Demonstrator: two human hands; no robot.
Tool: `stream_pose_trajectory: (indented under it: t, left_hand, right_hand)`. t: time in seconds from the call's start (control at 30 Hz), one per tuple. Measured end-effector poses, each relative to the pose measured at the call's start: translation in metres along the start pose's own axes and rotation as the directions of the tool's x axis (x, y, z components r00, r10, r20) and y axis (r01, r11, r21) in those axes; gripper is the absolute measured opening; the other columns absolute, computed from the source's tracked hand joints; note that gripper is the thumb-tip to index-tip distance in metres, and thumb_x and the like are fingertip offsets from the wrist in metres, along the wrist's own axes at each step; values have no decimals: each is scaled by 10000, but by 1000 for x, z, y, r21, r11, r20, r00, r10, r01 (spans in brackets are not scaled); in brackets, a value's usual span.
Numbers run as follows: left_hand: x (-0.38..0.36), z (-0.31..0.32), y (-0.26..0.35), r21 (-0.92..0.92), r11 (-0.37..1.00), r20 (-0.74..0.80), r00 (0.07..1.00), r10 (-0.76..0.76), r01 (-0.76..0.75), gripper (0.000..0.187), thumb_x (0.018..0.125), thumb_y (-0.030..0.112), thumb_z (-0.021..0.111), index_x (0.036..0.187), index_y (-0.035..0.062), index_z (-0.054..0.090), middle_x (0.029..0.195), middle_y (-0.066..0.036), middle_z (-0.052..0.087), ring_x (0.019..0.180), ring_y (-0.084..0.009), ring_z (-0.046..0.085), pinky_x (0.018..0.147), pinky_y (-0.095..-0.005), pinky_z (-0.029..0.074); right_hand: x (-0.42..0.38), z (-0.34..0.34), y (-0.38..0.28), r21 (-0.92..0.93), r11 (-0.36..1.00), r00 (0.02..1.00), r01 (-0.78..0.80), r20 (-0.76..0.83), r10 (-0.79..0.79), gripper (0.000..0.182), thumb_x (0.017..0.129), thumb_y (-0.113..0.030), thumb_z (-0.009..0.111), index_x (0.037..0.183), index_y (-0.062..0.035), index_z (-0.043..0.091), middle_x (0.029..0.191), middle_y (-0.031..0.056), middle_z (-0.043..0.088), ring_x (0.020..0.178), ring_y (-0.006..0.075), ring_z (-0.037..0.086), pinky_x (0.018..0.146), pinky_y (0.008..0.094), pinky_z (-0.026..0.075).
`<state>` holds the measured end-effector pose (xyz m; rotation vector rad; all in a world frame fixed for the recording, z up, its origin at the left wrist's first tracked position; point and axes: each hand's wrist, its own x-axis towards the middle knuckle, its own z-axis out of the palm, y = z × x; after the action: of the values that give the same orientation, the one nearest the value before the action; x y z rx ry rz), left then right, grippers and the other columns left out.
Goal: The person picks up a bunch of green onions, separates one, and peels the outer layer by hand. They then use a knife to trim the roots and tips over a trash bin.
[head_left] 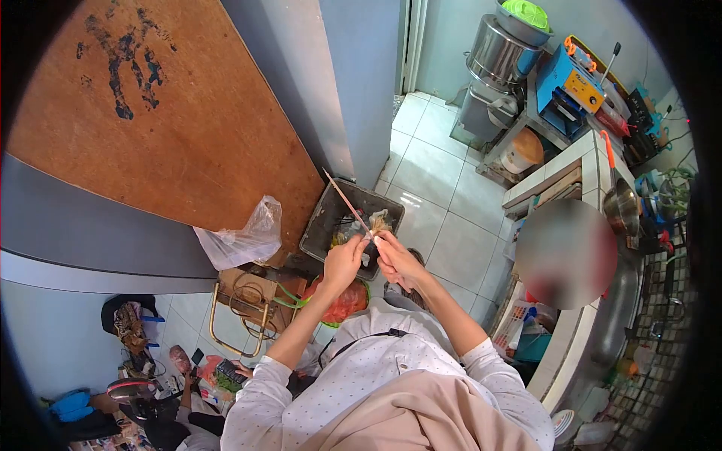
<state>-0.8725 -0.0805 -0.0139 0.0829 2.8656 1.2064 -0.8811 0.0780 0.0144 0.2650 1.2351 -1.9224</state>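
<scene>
A long, thin, pale pinkish strip [347, 201] slants up and to the left from between my hands. My left hand [344, 261] is closed, its fingertips pinching the lower end of the strip. Close beside it, my right hand [398, 259] is closed too, with its thumb and fingers at the same end of the strip. Both hands are above the near side of a dark square bin [314, 218] that has crumpled rubbish in it. The fingertips nearly meet, and what lies between them is too small to make out.
A wooden board [203, 98] leans at the left, with a clear plastic bag [252, 237] near its lower edge. Below stands a metal-framed chair [218, 319]. On the right are a tiled counter [560, 361] and a steel pot [502, 54]. Other people sit at the lower left.
</scene>
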Motion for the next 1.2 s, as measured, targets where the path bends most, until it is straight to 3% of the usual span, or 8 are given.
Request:
stream_pose_trajectory:
  t: [0.17, 0.23, 0.47, 0.53, 0.57, 0.63, 0.83, 1.2]
  left_hand:
    - [3, -4, -1, -155, 986, 22, 998, -59, 62, 241, 883, 274, 440, 930, 71, 560, 677, -183, 574, 673, -378, 565, 553, -438, 410]
    - [2, -3, 2, -255, 967, -88, 996, 7, -29, 249, 884, 270, 440, 916, 57, 565, 706, -189, 575, 702, -366, 567, 579, -418, 416]
    - [8, -1, -6, -240, 970, -107, 994, 2, -28, 269, 893, 249, 436, 910, 7, 553, 742, -160, 591, 699, -317, 585, 626, -376, 430]
    - [12, -6, -6, -409, 912, 14, 999, -35, 37, 266, 911, 254, 415, 859, 28, 546, 566, -16, 449, 491, -107, 417, 457, -257, 338]
    - [14, -9, -7, -408, 912, 13, 999, -34, 37, 266, 911, 254, 415, 859, 28, 546, 566, -16, 449, 491, -107, 417, 457, -257, 338]
    - [17, -22, -2, -631, 608, 436, 868, -236, 482, 242, 923, 280, 391, 849, 82, 510, 563, 62, 346, 456, -41, 292, 385, -200, 224]
    - [21, -38, -14, -661, 248, 719, 692, -58, 708, 167, 923, 279, 397, 883, 128, 455, 586, 82, 293, 447, -7, 238, 356, -156, 153]
    - [22, -42, -12, -610, 232, 779, 626, 3, 758, 182, 931, 280, 379, 850, 126, 430, 574, 87, 278, 430, -3, 241, 344, -146, 158]
  right_hand:
    - [-3, -7, -2, 48, 999, 996, 13, 86, -17, 347, 913, -331, 412, 1217, -173, 355, 515, -67, 247, 374, 28, 250, 323, 176, 193]
    - [-5, -5, -4, 39, 999, 996, 25, 87, -28, 357, 913, -326, 413, 1225, -161, 351, 515, -67, 249, 370, 28, 254, 322, 177, 192]
    - [4, -8, 5, 1, 985, 980, 172, 102, -171, 451, 911, -310, 429, 1290, -98, 305, 513, -68, 291, 363, 29, 276, 322, 190, 198]
    - [9, -15, 7, -101, 969, 969, 227, 123, -214, 461, 912, -308, 428, 1298, -91, 300, 517, -67, 310, 367, 29, 289, 326, 191, 207]
    - [11, -18, 7, -202, 939, 956, 280, 150, -253, 471, 913, -307, 427, 1306, -84, 296, 520, -66, 329, 372, 29, 301, 330, 192, 216]
    - [11, -21, 7, -266, 912, 947, 312, 164, -277, 471, 912, -307, 431, 1304, -81, 303, 526, -64, 345, 379, 29, 314, 336, 192, 226]
    - [9, -20, 3, -344, 866, 928, 362, 222, -300, 504, 907, -297, 448, 1324, -68, 281, 535, -55, 378, 404, 27, 342, 359, 192, 253]
    - [19, -22, 2, -258, 918, 928, 302, 300, -222, 485, 913, -281, 438, 1310, -52, 278, 499, -49, 376, 392, 29, 336, 347, 191, 252]
